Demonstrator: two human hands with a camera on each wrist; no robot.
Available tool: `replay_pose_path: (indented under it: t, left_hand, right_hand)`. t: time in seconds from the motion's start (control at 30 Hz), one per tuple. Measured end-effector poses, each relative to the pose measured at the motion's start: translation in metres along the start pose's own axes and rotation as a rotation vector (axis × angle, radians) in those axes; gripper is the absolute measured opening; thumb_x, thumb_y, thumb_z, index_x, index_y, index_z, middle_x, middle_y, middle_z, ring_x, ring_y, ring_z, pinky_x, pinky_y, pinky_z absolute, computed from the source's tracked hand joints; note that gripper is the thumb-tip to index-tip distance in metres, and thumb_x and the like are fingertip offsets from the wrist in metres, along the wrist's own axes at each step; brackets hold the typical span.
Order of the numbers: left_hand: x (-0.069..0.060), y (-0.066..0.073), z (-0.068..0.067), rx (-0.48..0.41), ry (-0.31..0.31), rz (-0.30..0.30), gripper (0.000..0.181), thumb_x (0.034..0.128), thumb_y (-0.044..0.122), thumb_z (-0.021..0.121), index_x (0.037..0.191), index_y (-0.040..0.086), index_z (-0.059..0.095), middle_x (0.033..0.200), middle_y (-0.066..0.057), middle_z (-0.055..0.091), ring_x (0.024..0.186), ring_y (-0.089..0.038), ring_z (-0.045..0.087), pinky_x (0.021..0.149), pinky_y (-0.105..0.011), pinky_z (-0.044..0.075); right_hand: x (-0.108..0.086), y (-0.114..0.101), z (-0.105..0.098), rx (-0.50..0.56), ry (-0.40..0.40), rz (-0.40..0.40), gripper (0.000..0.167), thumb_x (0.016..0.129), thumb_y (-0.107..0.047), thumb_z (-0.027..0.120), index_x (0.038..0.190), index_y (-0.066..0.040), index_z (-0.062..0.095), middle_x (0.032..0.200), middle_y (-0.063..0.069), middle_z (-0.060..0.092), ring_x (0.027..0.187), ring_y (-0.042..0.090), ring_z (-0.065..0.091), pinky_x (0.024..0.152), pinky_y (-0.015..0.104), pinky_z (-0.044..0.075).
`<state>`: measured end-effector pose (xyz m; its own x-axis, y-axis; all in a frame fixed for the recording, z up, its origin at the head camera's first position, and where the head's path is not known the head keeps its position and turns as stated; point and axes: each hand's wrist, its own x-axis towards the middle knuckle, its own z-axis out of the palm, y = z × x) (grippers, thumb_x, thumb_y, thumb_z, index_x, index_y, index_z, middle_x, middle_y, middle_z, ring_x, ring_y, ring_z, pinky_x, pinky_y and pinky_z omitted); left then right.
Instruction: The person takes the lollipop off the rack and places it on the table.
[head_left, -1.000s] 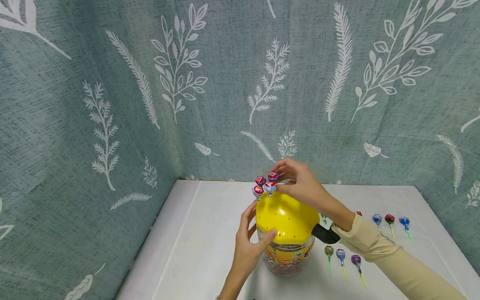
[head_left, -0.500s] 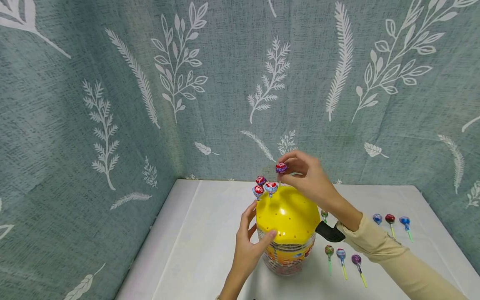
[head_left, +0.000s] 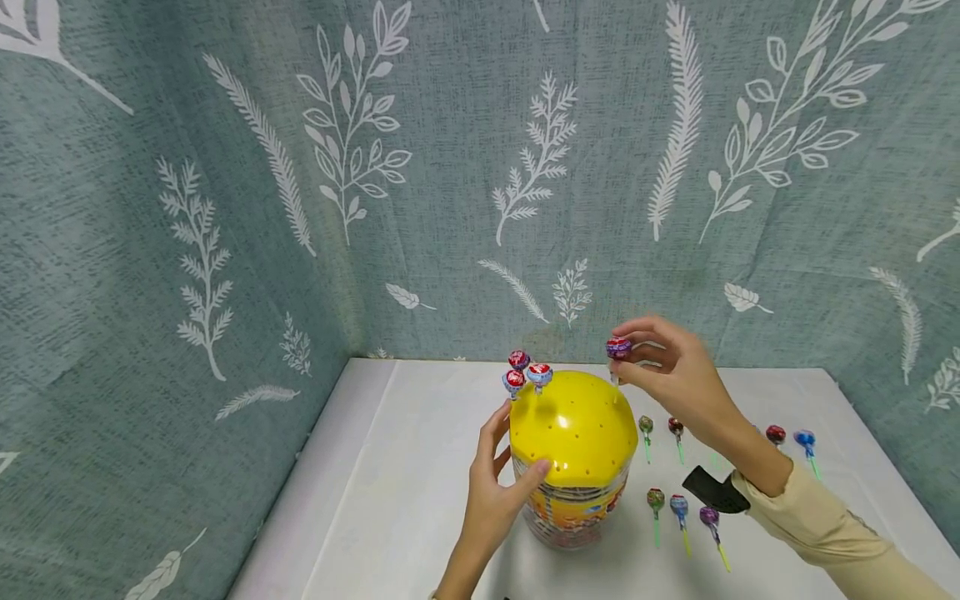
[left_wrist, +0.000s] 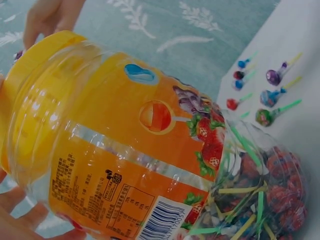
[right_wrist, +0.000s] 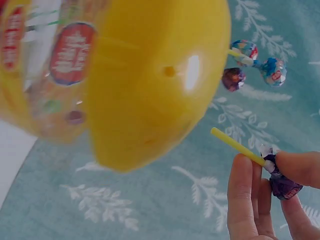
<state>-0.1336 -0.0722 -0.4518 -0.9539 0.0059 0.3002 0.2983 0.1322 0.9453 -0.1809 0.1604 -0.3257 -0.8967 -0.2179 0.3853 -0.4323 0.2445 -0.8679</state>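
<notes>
My right hand (head_left: pixel 671 375) pinches a purple-wrapped lollipop (head_left: pixel 618 347) by the wrapper just over the right side of the yellow domed lid (head_left: pixel 573 429). In the right wrist view its yellow stick (right_wrist: pixel 237 146) points at the lid, apart from it. My left hand (head_left: pixel 497 487) holds the lidded candy jar (left_wrist: pixel 125 140) at the lid's left and front, thumb on the front rim. Three lollipops (head_left: pixel 540 375) stand in the lid's far left part, heads up. Small holes dot the lid. Through the clear jar bottom, packed lollipops (left_wrist: pixel 280 185) show.
On the white table (head_left: pixel 405 467), right of the jar, loose lollipops lie in two rows: the near row (head_left: pixel 679 507) and the far row (head_left: pixel 776 435), partly hidden by my right arm. A leaf-patterned green cloth (head_left: pixel 450 167) hangs behind and at the sides.
My right hand has lifted the purple lollipop away from beside the other three and carried it right across the lid. The left hand and jar stay in place.
</notes>
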Motion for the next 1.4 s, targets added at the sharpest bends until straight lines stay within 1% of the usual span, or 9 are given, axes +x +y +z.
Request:
replay_pose_path:
  t: [0.3,0.53,0.73,0.87,0.97,1.13,1.3,1.4]
  left_hand:
    - [0.000,0.000,-0.001,0.000,-0.001,0.006,0.071,0.0832,0.030,0.071,0.143,0.034,0.033,0.147,0.006,0.035,0.134,-0.024,0.033,0.101,-0.056,0.035]
    - [0.000,0.000,-0.002,-0.005,-0.001,0.011,0.071,0.0829,0.029,0.071,0.144,0.031,0.034,0.147,0.007,0.035,0.134,-0.023,0.033,0.101,-0.056,0.035]
    - [0.000,-0.002,-0.001,-0.009,-0.008,0.017,0.072,0.0830,0.029,0.072,0.144,0.032,0.033,0.147,0.007,0.035,0.134,-0.023,0.033,0.101,-0.055,0.035]
    - [0.000,-0.002,-0.001,-0.013,-0.012,0.022,0.071,0.0834,0.028,0.071,0.144,0.032,0.033,0.147,0.006,0.035,0.134,-0.024,0.033,0.101,-0.056,0.035]
    - [0.000,-0.002,-0.001,-0.012,-0.011,0.020,0.071,0.0833,0.028,0.071,0.144,0.032,0.033,0.147,0.006,0.035,0.134,-0.025,0.033,0.101,-0.056,0.034]
    - [0.000,-0.002,-0.001,-0.010,-0.009,0.013,0.071,0.0831,0.029,0.071,0.143,0.033,0.034,0.147,0.006,0.035,0.134,-0.025,0.033,0.102,-0.057,0.034]
    - [0.000,-0.001,-0.001,-0.013,-0.008,0.009,0.071,0.0832,0.029,0.071,0.143,0.033,0.034,0.148,0.007,0.034,0.134,-0.025,0.033,0.102,-0.057,0.034]
    - [0.000,-0.001,-0.001,-0.011,-0.006,0.015,0.071,0.0831,0.029,0.071,0.143,0.032,0.034,0.148,0.007,0.034,0.134,-0.025,0.033,0.102,-0.056,0.034]
  right_hand:
    - [-0.030,0.019,-0.021,-0.064,0.038,0.055,0.032,0.085,-0.006,0.069,0.114,-0.005,0.055,0.101,0.005,0.061,0.083,0.014,0.064,0.066,0.029,0.056]
    - [-0.051,0.034,-0.032,-0.055,0.039,0.120,0.032,0.086,-0.007,0.068,0.115,-0.005,0.055,0.104,0.001,0.060,0.083,0.012,0.063,0.068,0.027,0.056]
    - [-0.068,0.058,-0.039,-0.092,0.071,0.183,0.031,0.087,-0.008,0.067,0.115,-0.004,0.055,0.102,-0.007,0.061,0.077,0.012,0.065,0.066,0.025,0.055]
    - [-0.081,0.075,-0.045,-0.090,0.084,0.233,0.030,0.087,-0.008,0.068,0.114,-0.004,0.055,0.100,-0.010,0.061,0.077,0.011,0.066,0.065,0.026,0.055]
    - [-0.091,0.086,-0.049,-0.104,0.092,0.282,0.032,0.088,-0.010,0.067,0.115,-0.002,0.054,0.099,-0.008,0.061,0.075,0.014,0.067,0.064,0.027,0.055]
    - [-0.106,0.103,-0.053,-0.166,0.104,0.420,0.038,0.089,-0.016,0.066,0.119,0.001,0.052,0.100,0.002,0.060,0.074,0.014,0.067,0.064,0.029,0.055]
    - [-0.121,0.120,-0.054,-0.172,0.092,0.520,0.039,0.088,-0.011,0.065,0.121,0.005,0.049,0.102,0.016,0.060,0.074,0.015,0.067,0.063,0.030,0.055]
    - [-0.129,0.133,-0.056,-0.176,0.076,0.571,0.041,0.087,-0.010,0.066,0.121,0.005,0.049,0.099,0.017,0.062,0.073,0.018,0.066,0.063,0.031,0.055]
